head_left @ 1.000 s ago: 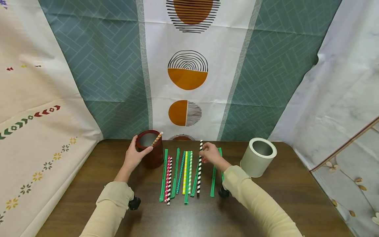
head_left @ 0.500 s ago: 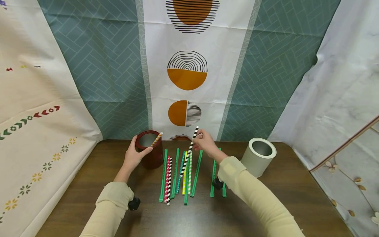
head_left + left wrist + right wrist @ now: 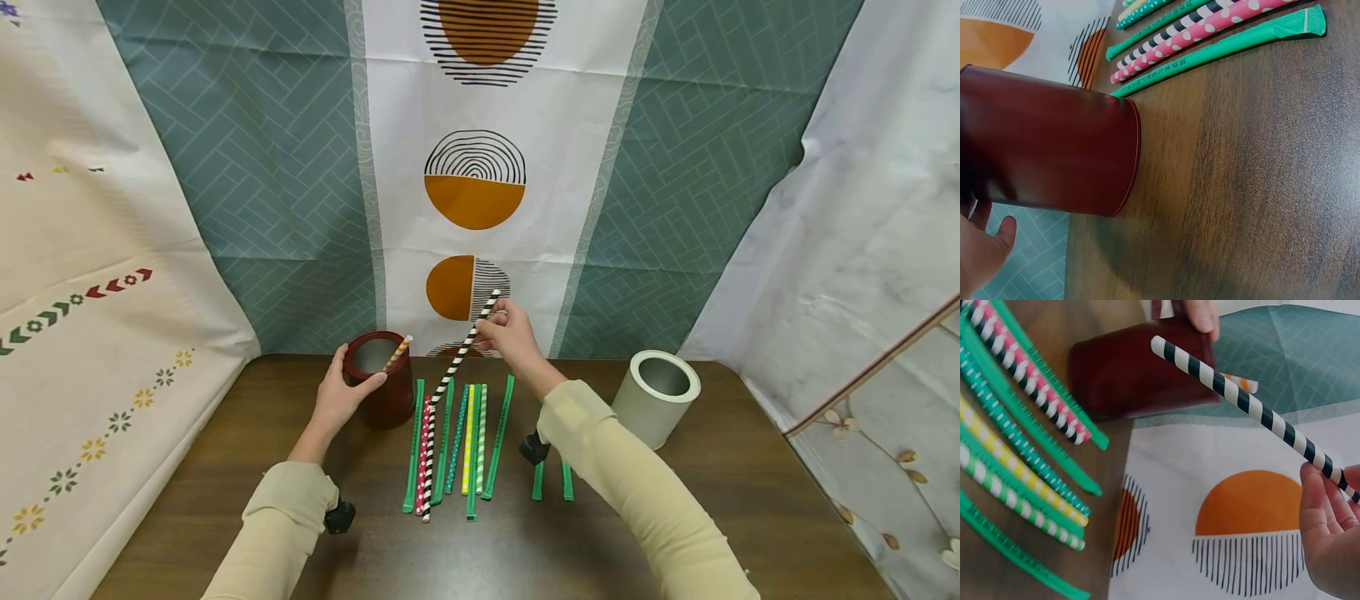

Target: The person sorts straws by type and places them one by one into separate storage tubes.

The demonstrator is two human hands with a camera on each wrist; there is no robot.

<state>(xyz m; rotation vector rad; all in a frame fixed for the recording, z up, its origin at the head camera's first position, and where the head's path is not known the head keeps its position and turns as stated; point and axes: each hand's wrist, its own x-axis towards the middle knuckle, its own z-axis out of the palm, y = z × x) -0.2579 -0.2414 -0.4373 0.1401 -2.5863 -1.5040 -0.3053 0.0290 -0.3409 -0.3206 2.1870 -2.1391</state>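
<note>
Remotely, I had the left hand (image 3: 341, 396) gripping the dark-red cylindrical container (image 3: 392, 404) on the brown worktop (image 3: 405, 558), probably for steadiness; the right hand (image 3: 512, 337) pinched the raised black-and-white spiral-striped straw (image 3: 457, 362) near its top, presumably leaving its lower end free.

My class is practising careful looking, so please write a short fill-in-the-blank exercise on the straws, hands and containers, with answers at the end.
1. The right hand pinches a raised straw striped black and ____.
2. The left hand holds the red container, where a straw with white and ____ stripes leans.
3. The off-white container stands on the person's ____ side.
4. The pink straw has polka ____.
Answers: white; orange; right; dots
</note>
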